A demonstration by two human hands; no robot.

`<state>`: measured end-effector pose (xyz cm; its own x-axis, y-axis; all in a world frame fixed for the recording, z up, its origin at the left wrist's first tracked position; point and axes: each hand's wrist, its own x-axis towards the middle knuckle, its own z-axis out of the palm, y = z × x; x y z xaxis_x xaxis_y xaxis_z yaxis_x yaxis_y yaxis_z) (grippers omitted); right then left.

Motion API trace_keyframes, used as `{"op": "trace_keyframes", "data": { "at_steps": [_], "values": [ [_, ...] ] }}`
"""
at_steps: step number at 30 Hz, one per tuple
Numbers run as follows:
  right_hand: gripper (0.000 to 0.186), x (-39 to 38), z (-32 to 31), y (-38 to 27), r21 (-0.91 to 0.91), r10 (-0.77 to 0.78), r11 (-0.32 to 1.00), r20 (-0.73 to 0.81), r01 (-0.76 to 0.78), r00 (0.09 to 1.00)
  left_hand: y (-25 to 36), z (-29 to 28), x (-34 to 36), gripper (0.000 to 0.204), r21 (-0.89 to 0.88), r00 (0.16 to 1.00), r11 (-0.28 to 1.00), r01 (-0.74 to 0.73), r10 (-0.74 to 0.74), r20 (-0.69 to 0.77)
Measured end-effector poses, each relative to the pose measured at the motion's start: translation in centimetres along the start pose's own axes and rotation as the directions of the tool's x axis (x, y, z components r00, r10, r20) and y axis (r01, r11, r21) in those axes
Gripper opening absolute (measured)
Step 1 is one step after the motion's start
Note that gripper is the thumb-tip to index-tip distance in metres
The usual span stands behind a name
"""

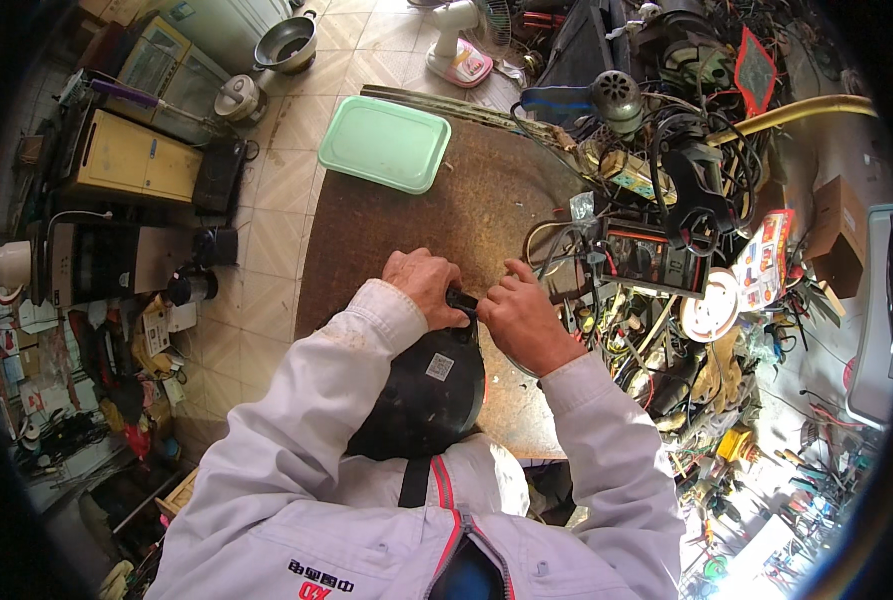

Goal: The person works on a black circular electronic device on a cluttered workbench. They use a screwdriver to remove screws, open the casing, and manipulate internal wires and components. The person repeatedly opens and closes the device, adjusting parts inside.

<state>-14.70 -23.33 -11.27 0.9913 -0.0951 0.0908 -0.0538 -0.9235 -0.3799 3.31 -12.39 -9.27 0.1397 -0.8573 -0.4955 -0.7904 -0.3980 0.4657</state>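
My left hand (421, 285) grips a small black fitting (460, 305) at the upper end of a large, rounded black object (403, 400), which has a square coded sticker and rests at the table's near edge against my body. Just to the right, my right hand (514, 312) is closed at the same fitting, its thumb and fingers bent; exactly what it holds is hidden. A dark cord (511, 362) runs below my right hand. Both hands are over the worn brown table (366, 230).
A mint-green lidded container (384, 142) lies on the table's far left corner. Tangled cables, tools, a grey perforated metal part (614, 100) and a cardboard box (832, 235) crowd the right side. A pan (286, 45) and a small fan (454, 55) stand beyond; cabinets (136, 160) line the left.
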Motion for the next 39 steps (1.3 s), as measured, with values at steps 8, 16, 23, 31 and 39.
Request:
{"op": "trace_keyframes", "data": {
  "at_steps": [8,16,23,31,39],
  "values": [
    [0.016,-0.9,0.6,1.4,0.335,0.138,0.932,0.021,-0.137,0.990,0.2,0.3,0.1,0.055,-0.003,0.998,1.000,0.000,0.000,-0.056],
    [0.020,-1.3,1.7,1.5,0.305,0.157,0.942,-0.029,-0.141,0.987,0.5,0.6,0.5,0.051,0.016,0.998,0.999,0.036,-0.035,-0.042],
    [0.019,-2.1,1.6,-0.1,0.275,0.241,0.939,-0.100,-0.206,0.965,-5.0,-0.5,0.4,0.040,-0.550,0.958,0.820,-0.160,-0.005,-0.286],
    [0.025,-1.8,0.5,-2.2,0.288,0.358,0.906,-0.132,-0.310,0.924,-8.2,-0.3,-5.6,0.054,-0.386,0.924,0.911,-0.148,-0.012,-0.381],
    [0.027,-1.1,0.3,-3.6,0.310,0.460,0.848,-0.028,-0.429,0.888,-4.9,1.7,-2.7,0.047,-0.261,0.931,0.952,-0.161,0.058,-0.361]
  ]
}}
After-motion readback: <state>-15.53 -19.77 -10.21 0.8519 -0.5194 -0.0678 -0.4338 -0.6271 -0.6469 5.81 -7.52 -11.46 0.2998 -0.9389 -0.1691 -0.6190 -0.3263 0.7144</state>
